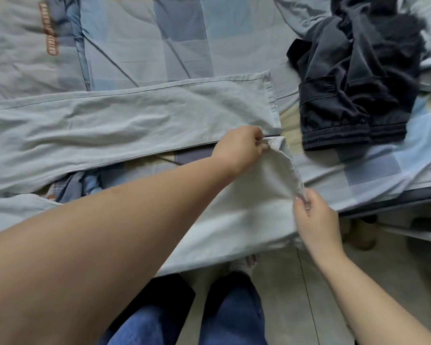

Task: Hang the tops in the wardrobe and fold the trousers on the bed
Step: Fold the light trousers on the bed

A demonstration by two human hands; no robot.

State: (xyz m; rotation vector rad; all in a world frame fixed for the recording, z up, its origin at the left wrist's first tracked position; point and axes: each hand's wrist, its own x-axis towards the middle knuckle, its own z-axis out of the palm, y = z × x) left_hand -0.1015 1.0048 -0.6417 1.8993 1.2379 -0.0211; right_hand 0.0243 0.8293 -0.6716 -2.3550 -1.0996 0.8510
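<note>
Pale green-grey trousers (125, 120) lie spread across the bed (144, 38), one leg flat with its hem towards the right. The nearer leg (244, 207) is lifted off the bed's front edge. My left hand (239, 148) pinches the far corner of that leg's hem. My right hand (314, 215) pinches the near corner, so the hem hangs stretched between the two hands. A heap of dark trousers (353, 78) with elastic cuffs lies at the right on the bed.
The bed has a blue, grey and cream checked cover. A folded quilt with an orange label (49, 31) lies at the far left. Below the bed's front edge are a tiled floor (296, 295) and my legs in blue jeans (224, 317).
</note>
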